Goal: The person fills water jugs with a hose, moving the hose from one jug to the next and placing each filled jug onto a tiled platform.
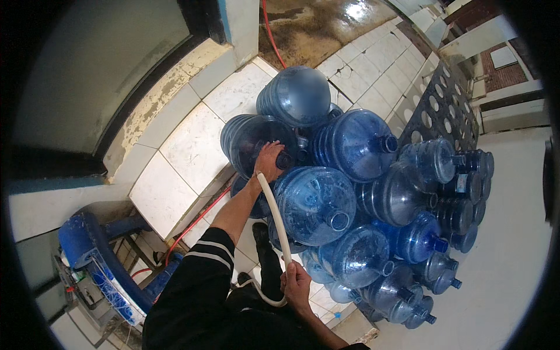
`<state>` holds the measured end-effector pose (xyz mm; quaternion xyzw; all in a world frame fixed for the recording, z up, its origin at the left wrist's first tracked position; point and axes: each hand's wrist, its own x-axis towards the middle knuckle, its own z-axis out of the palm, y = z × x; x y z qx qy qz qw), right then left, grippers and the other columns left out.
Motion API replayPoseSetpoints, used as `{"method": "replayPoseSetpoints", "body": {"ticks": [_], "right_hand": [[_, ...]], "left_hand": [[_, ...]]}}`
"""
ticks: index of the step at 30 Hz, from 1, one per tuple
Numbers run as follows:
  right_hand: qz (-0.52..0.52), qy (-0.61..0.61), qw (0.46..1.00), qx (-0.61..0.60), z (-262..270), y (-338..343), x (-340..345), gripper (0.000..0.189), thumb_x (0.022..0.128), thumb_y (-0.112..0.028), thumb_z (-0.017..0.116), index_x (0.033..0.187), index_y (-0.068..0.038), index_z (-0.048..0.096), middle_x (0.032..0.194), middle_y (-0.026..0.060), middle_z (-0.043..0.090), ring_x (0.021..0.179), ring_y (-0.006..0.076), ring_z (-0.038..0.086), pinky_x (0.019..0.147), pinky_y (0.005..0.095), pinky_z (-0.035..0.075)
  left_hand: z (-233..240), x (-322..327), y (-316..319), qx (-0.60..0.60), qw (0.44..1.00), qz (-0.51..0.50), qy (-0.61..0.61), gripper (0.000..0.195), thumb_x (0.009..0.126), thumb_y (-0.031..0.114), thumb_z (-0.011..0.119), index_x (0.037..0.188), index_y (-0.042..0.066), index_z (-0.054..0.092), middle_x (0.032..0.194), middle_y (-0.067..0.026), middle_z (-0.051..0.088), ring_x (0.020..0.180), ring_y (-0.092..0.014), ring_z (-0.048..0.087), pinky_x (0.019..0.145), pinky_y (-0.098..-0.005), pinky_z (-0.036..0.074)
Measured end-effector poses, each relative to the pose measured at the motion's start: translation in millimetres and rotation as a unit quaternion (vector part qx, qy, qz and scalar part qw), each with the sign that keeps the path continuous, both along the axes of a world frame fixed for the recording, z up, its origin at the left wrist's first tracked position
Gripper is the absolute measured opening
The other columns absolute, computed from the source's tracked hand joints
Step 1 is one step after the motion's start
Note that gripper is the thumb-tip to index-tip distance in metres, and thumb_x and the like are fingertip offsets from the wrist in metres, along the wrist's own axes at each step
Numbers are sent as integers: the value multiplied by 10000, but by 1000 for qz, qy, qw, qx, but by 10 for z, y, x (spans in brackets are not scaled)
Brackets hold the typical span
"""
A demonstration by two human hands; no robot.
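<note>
My left hand (267, 161) lies on the shoulder of a dark blue water bottle (238, 142), its fingers curled around the bottle's neck. This bottle lies on its side in a stack of large plastic bottles. In front of my body, my right hand (296, 283) is closed around a cream-coloured flexible hose (276, 210). One end of the hose reaches my left wrist; the rest loops down past my legs. Just below the left hand is a clear blue bottle (315, 205), its open mouth facing right. Another bottle (293, 96) lies beyond the left hand.
More bottles (352, 146) spread to the right, stacked towards a white wall (512, 227). A white tiled ledge (192, 144) runs along the left. A red hose (199, 223) crosses the floor near a blue machine-like frame (118, 280). Wet floor (306, 30) and a perforated black panel (442, 105) lie beyond.
</note>
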<state>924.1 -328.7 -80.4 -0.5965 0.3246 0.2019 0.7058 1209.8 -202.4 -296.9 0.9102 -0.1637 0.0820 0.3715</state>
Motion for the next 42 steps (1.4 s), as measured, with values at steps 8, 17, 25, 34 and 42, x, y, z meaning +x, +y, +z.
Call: {"method": "replayPoseSetpoints", "body": {"ticks": [8,17,25,34,42], "right_hand": [[33,-22,999,-15,42,16,-37,352,1006,-304,436,1138,-13,584,579,-48,410,460,28,363,410,198,291],[208,-179,957,-90,314,214,-339,358,999,-300,457,1048,7,634,610,-42,460,514,30,401,454,209,312],[398,-238,886,-28,880,489,-885,310,966,-249,504,1036,15,653,593,-28,480,566,43,443,497,243,367],[559,-366,743,-43,1478,727,-1931,367,981,-300,494,743,-33,578,575,-50,455,507,33,388,442,224,305],[694,-376,614,-6,1988,1133,-2944,403,987,-267,491,671,-17,503,555,-42,400,528,40,357,454,247,277]], "left_hand": [[604,50,346,-97,988,121,3,592,585,116,821,1122,106,572,1176,-104,604,1184,-311,521,1099,-448,322],[1994,-768,1341,-181,933,305,-53,334,644,53,751,952,39,623,952,-115,691,891,-219,677,804,-310,520],[2698,-2913,2219,-226,853,452,-129,264,659,63,758,872,22,606,827,-66,666,775,-140,640,753,-278,508],[2955,-6109,2103,-165,749,599,-230,355,625,142,812,895,13,619,786,-117,680,723,-190,667,699,-319,521],[3118,-8429,1821,-134,600,745,-260,357,625,180,809,884,21,622,756,-117,669,718,-236,676,698,-328,525]]}}
